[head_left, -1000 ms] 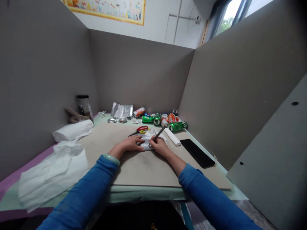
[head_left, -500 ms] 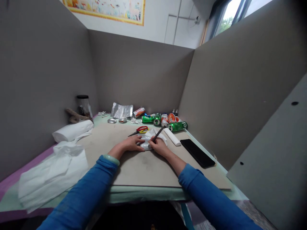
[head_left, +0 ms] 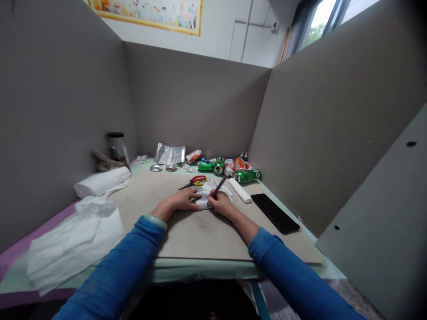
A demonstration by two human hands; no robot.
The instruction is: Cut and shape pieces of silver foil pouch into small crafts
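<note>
A small silvery sheet (head_left: 203, 202) lies on the beige board (head_left: 200, 235), with crumpled white tissue (head_left: 224, 188) at its far side. My left hand (head_left: 183, 198) rests at the sheet's left edge, thumb and fingers apart, fingertips touching it. In my right hand (head_left: 221, 203) is a dark pen-like tool (head_left: 219, 186), tilted, its lower end over the sheet. The fingers cover its tip. Just beyond my left hand lie scissors (head_left: 197, 180) with red and yellow handles.
A white bar (head_left: 240, 190) and a black flat slab (head_left: 274, 212) lie to the right. Several drink cans (head_left: 247, 176) line the back, near a silver sheet of metal (head_left: 170, 154). A paper roll (head_left: 102, 181), white tissue sheets (head_left: 75, 242) and a jar (head_left: 117, 149) stand left. Grey panels surround the table.
Both hands stay in nearly the same place. The whole view has shifted very slightly; nothing has been picked up or let go.
</note>
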